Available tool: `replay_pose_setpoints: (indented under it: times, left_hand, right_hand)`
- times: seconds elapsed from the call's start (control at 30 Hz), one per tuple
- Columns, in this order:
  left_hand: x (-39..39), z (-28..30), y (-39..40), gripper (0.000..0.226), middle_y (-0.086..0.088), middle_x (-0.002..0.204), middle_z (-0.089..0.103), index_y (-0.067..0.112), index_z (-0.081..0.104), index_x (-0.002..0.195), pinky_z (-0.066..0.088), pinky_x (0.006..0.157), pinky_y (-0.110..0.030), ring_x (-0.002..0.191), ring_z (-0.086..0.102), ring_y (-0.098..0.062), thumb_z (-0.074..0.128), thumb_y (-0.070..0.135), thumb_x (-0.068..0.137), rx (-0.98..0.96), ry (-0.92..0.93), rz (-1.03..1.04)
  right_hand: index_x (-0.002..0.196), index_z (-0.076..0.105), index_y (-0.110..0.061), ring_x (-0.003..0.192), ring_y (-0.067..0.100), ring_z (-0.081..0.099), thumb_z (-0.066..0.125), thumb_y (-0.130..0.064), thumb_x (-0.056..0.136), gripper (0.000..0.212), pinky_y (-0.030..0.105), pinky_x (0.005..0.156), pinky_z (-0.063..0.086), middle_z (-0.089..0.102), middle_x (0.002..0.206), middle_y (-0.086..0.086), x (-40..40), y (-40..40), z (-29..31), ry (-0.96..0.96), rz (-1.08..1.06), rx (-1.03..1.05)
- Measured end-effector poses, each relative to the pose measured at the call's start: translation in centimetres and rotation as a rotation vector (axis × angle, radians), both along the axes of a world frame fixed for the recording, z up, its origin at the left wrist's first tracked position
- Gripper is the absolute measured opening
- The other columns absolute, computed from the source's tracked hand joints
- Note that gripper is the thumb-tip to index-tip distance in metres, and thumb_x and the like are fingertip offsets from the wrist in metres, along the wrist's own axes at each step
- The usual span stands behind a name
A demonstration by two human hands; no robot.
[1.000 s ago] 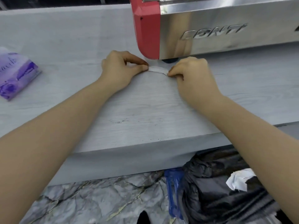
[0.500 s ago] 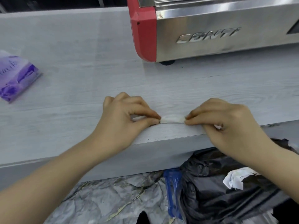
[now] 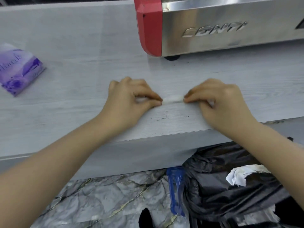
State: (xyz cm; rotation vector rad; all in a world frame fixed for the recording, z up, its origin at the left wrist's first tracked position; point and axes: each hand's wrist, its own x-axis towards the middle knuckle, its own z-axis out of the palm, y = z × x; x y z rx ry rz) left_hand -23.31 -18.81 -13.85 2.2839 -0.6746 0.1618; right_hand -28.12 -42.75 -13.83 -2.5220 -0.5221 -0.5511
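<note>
A small white tissue (image 3: 172, 99) is held flat against the pale wood-grain counter (image 3: 79, 43), well in front of the red corner of the steel coffee machine (image 3: 213, 27) and apart from it. Its left end is pinched between the curled thumb and forefinger of the left hand (image 3: 131, 99). Its right end is pinched in the same way by the right hand (image 3: 218, 102). Only the short stretch between the two sets of fingertips is seen; both ends are hidden under the fingers, and the outlines are slightly blurred. A further scrap of white is glimpsed under each hand, but whether it belongs to the same tissue cannot be told.

The machine's black foot (image 3: 171, 57) is planted on the counter behind the tissue, under the red corner. Dark specks (image 3: 162, 119) are scattered in front of the machine, on the nearer side of the tissue, towards the counter's front edge. A purple tissue pack (image 3: 19, 69) is laid far to the left of the machine, well apart from the hands.

Below and in front of the machine, past the counter's edge, a black bin bag (image 3: 213, 191) is seen with crumpled white paper (image 3: 238, 176) in its mouth. Part of the bag is covered by the right forearm. A blue plastic piece (image 3: 175, 191) is pressed against the bag's left side, over a marbled floor (image 3: 107, 199).
</note>
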Motion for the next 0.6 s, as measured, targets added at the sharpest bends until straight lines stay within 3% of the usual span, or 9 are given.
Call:
replay_pose_setpoints:
  times: [0.1, 0.23, 0.4, 0.5, 0.6]
  left_hand:
    - [-2.8, -0.1, 1.3, 0.007, 0.023, 0.090, 0.069, 0.041, 0.076, 0.084, 0.031, 0.095, -0.038, 0.098, 0.054, -0.007, 0.072, 0.046, 0.083, -0.019, 0.018, 0.002]
    - [-1.4, 0.4, 3.8, 0.009, 0.026, 0.090, 0.068, 0.042, 0.073, 0.087, 0.040, 0.094, -0.057, 0.090, 0.054, -0.005, 0.069, 0.048, 0.082, -0.122, 0.036, 0.187]
    - [-1.1, 0.8, 9.2, 0.003, 0.032, 0.087, 0.065, 0.048, 0.070, 0.085, 0.040, 0.094, -0.059, 0.085, 0.048, 0.001, 0.069, 0.049, 0.083, -0.046, 0.014, 0.376]
    - [-1.9, 0.6, 11.3, 0.007, 0.027, 0.085, 0.066, 0.048, 0.070, 0.085, 0.040, 0.092, -0.061, 0.083, 0.049, 0.000, 0.067, 0.052, 0.080, -0.022, 0.023, 0.461]
    - [-3.0, 0.2, 12.3, 0.004, 0.022, 0.087, 0.070, 0.043, 0.074, 0.085, 0.042, 0.092, -0.057, 0.086, 0.054, -0.007, 0.074, 0.045, 0.081, -0.043, 0.030, 0.507]
  right_hand:
    - [0.084, 0.077, -0.009, 0.086, 0.018, 0.066, 0.062, 0.021, 0.072, 0.035, 0.028, 0.080, 0.051, 0.073, 0.090, 0.002, -2.5, 0.6, 0.7, 0.082, 0.087, 0.018]
    - [0.087, 0.076, -0.013, 0.084, 0.008, 0.065, 0.064, 0.008, 0.082, 0.024, 0.026, 0.079, 0.051, 0.072, 0.087, -0.004, 1.1, 3.6, 2.5, 0.183, 0.137, 0.111]
    - [0.089, 0.076, -0.016, 0.083, 0.009, 0.064, 0.063, 0.002, 0.082, 0.023, 0.030, 0.079, 0.052, 0.072, 0.088, -0.007, 7.8, 9.3, 2.7, 0.270, 0.284, 0.094]
    - [0.096, 0.076, -0.018, 0.085, 0.005, 0.062, 0.068, -0.010, 0.084, 0.016, 0.020, 0.080, 0.049, 0.070, 0.090, -0.008, 9.5, 12.3, 2.2, 0.303, 0.397, -0.010]
    - [0.096, 0.076, -0.025, 0.083, -0.002, 0.058, 0.073, -0.030, 0.083, 0.015, 0.003, 0.073, 0.036, 0.067, 0.088, -0.014, 10.1, 14.1, 1.8, 0.306, 0.464, -0.030]
